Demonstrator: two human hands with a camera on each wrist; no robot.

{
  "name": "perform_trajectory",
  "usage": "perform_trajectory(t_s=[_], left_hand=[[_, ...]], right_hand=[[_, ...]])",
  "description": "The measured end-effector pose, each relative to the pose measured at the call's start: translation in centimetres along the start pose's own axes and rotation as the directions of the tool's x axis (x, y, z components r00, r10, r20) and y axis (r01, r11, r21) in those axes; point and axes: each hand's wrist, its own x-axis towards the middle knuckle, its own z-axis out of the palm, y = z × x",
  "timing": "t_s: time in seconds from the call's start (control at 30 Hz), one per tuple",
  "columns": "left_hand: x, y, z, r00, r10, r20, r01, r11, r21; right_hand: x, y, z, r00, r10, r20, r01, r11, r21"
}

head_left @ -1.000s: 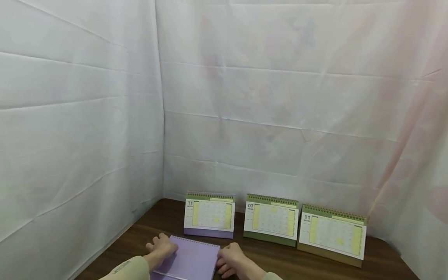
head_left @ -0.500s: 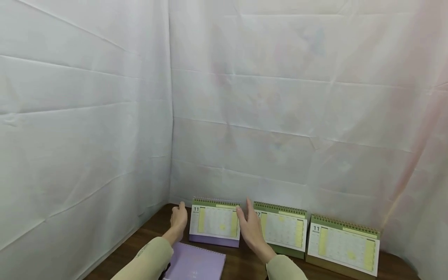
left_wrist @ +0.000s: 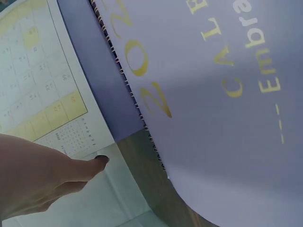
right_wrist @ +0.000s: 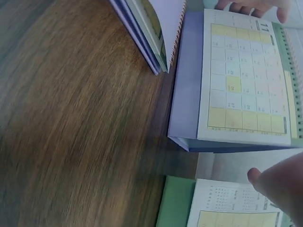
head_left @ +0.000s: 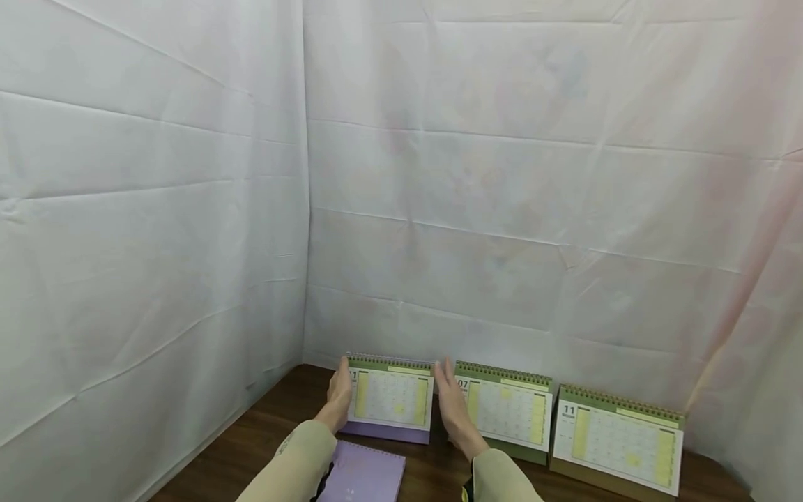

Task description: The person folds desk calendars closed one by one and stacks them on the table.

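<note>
A standing desk calendar with a purple base shows a page marked 11. At its left edge is my left hand, fingers straight. My right hand is upright beside the right edge, overlapping the neighbouring calendar in the head view. In the right wrist view, a narrow gap separates my thumb from the purple-based calendar, and the left hand's fingers reach its far side. In front, a second purple calendar has its cover showing, with gold lettering visible in the left wrist view.
To the right stand a green-based calendar marked 07 and a brown-based calendar marked 11. All are on a dark wooden table. Pale cloth hangs behind and at the left.
Both hands have left the front purple calendar and moved forward to either side of the standing one. Lately the left hand has shifted right to its edge. The head view has tilted slightly.
</note>
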Motion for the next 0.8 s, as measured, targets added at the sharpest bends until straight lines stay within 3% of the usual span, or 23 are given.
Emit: perform_trajectory(t_s=[0.3,0.6,0.8], left_hand=[[1.0,-0.1,0.2,0.997,-0.07,-0.012,0.069,0.995,-0.069],[1.2,0.0,1.0,0.992,-0.129,-0.009,0.128,0.987,-0.093],[1.0,-0.3,0.9,0.991,-0.13,-0.03,0.126,0.987,-0.103]], right_hand=[[1.0,0.7,0.6,0.992,0.093,0.083,-0.104,0.985,0.135],[2.2,1.2,0.8,0.966,0.23,0.117,-0.257,0.898,0.358],[2.2,1.4,1.2,0.96,0.233,0.156,-0.275,0.886,0.374]])
